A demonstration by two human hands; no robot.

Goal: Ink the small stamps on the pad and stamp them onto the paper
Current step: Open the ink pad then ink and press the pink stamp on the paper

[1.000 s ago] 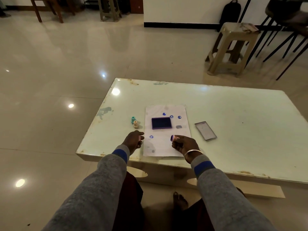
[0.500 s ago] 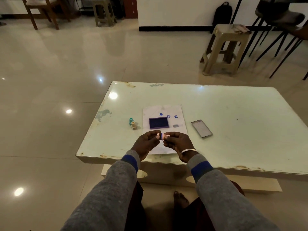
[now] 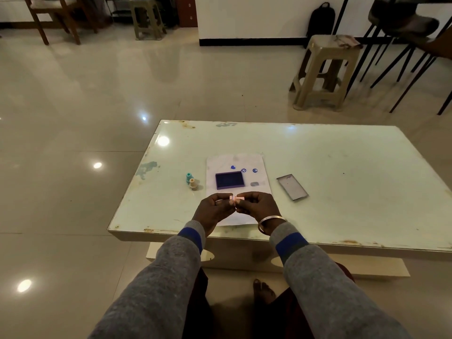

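Note:
A small pink stamp (image 3: pixel 236 198) is pinched between the fingertips of my left hand (image 3: pixel 214 211) and my right hand (image 3: pixel 256 207), held just above the near end of the white paper (image 3: pixel 236 160). The paper carries a few blue prints near its far end. A purple ink pad (image 3: pixel 230 180) lies open on the paper beyond my hands. Left of the paper a teal stamp (image 3: pixel 188 177) and a beige stamp (image 3: pixel 192 184) stand upright, close together.
The pad's clear lid (image 3: pixel 291 187) lies to the right of the paper. The pale low table (image 3: pixel 342 167) has worn edges. A plastic stool (image 3: pixel 325 69), black chair legs and a backpack stand on the tiled floor beyond.
My hands came together from apart over the near end of the paper. The pink stamp, held by my right hand alone before, is now gripped by both.

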